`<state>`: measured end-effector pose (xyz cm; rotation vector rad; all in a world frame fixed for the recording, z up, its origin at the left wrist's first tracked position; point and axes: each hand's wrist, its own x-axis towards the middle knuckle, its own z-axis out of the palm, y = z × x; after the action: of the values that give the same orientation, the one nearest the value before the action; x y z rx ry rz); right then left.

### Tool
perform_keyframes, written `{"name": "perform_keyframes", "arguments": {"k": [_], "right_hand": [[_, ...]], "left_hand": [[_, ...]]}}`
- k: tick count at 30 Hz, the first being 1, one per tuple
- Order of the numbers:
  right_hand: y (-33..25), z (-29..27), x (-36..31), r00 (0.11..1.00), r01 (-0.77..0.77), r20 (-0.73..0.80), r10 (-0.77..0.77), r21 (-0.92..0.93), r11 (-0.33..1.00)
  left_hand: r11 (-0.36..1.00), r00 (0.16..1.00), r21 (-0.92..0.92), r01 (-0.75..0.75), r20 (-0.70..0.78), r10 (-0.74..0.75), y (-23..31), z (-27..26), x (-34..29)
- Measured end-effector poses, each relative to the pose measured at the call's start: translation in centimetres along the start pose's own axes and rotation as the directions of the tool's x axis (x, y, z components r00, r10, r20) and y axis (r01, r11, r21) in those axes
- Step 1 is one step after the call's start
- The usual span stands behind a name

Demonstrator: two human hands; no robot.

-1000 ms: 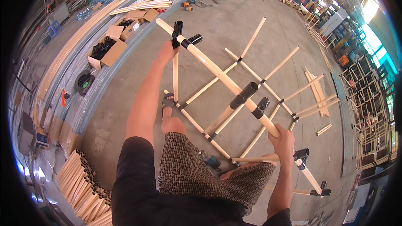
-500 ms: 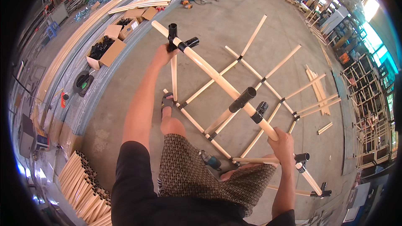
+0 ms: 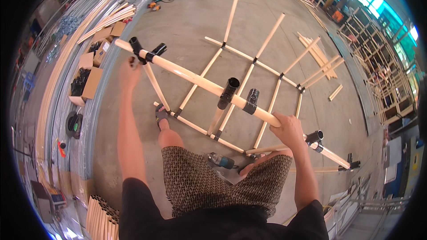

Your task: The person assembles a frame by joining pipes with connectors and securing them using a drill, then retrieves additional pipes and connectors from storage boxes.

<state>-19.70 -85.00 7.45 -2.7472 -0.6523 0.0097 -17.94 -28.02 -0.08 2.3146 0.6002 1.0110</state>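
A long cream pipe (image 3: 187, 76) crosses in front of me, carrying black pipe joints, raised at the top of a frame of similar pipes. My right hand (image 3: 289, 130) is wrapped round this pipe toward its right part. Beside the black joint (image 3: 135, 45) at its left end is my left hand (image 3: 130, 73), smeared by motion; its fingers are unclear. Mid-pipe sit two more black joints, one an open-ended sleeve (image 3: 228, 93) above an upright. The lower frame (image 3: 239, 53) lies on the floor, with several pipes rising from its far side.
A teal power tool (image 3: 221, 160) lies on the floor between my legs. Left are long wrapped pipes (image 3: 104, 80), open cardboard boxes (image 3: 93, 82) of black joints, and a bundle of cream pipes (image 3: 101, 220). Loose pipes (image 3: 316, 53) lie beyond the frame; a pipe rack (image 3: 378, 66) stands right.
My left hand has come off its grip at the left joint and blurs beside it. My right hand still grips the pipe. The whole view has shifted, with the frame appearing further left.
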Motion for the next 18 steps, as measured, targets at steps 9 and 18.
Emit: {"name": "perform_keyframes", "arguments": {"k": [9, 18], "right_hand": [[-1.7, 0.3, -0.3, 0.995, -0.102, 0.011, 0.102, 0.030, 0.994], [-0.2, -1.2, 0.5, 0.980, -0.049, 0.198, 0.016, 0.165, 0.985]], "left_hand": [[0.827, 0.786, -0.049, -0.560, 0.284, 0.549, 12.2, 2.0, -1.4], [0.857, 0.730, 0.095, -0.506, 0.577, 0.367, 13.4, 2.2, -0.3]]}}
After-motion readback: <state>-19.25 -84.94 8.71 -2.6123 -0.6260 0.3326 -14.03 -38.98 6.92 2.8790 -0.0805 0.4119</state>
